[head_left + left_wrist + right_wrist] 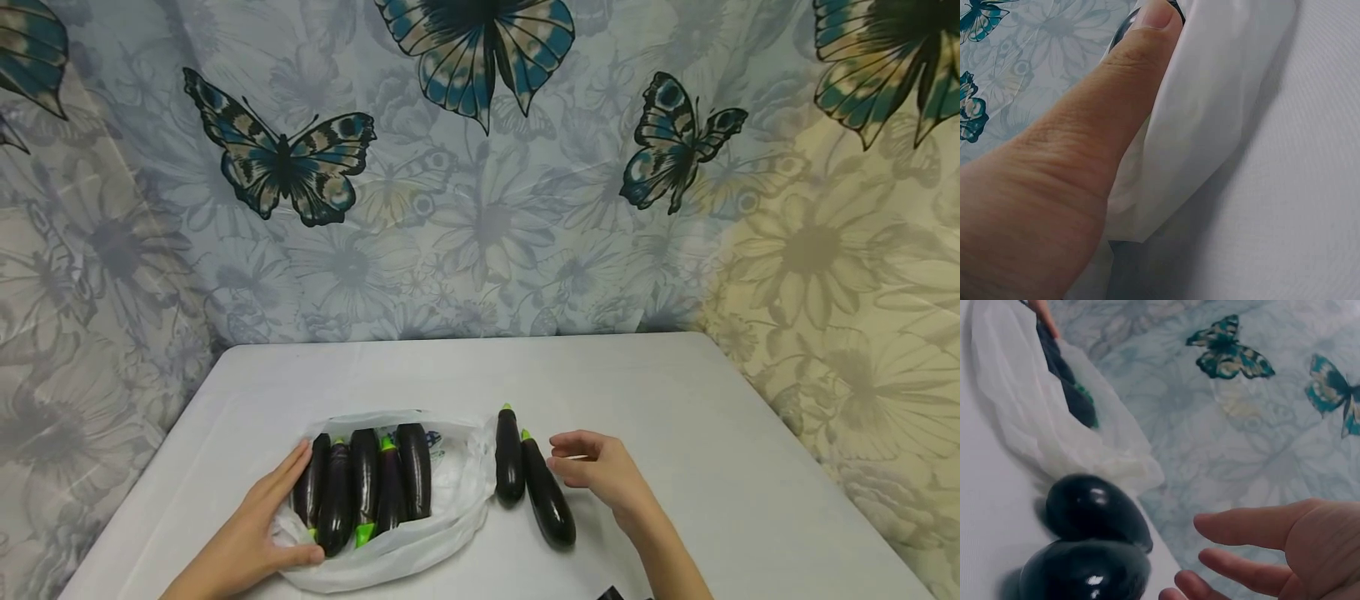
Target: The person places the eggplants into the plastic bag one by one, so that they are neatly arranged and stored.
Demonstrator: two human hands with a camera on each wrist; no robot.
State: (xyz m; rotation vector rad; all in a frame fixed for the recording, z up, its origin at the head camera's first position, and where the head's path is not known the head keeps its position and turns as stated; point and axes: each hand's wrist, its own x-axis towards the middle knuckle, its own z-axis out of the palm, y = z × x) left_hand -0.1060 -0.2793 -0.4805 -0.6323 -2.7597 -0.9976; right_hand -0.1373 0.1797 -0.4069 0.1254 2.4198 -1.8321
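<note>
Several dark eggplants [365, 475] with green stem ends lie side by side in an opened white plastic bag [457, 508]. My left hand [258, 521] rests at the bag's left side, fingers along the outer eggplant and thumb on the near rim; in the left wrist view its thumb [1141, 50] touches the bag and a dark eggplant edge. Right of the bag, two eggplants lie on the table, one upright in view [509, 458] and one slanted [549, 496]. My right hand [600, 471] hovers beside the slanted eggplant, fingers extended, holding nothing.
The white table [637, 383] reaches back to a hanging cloth [487, 250] printed with flowers and butterflies. A small black object [611, 593] shows at the near edge, mostly cut off by the frame.
</note>
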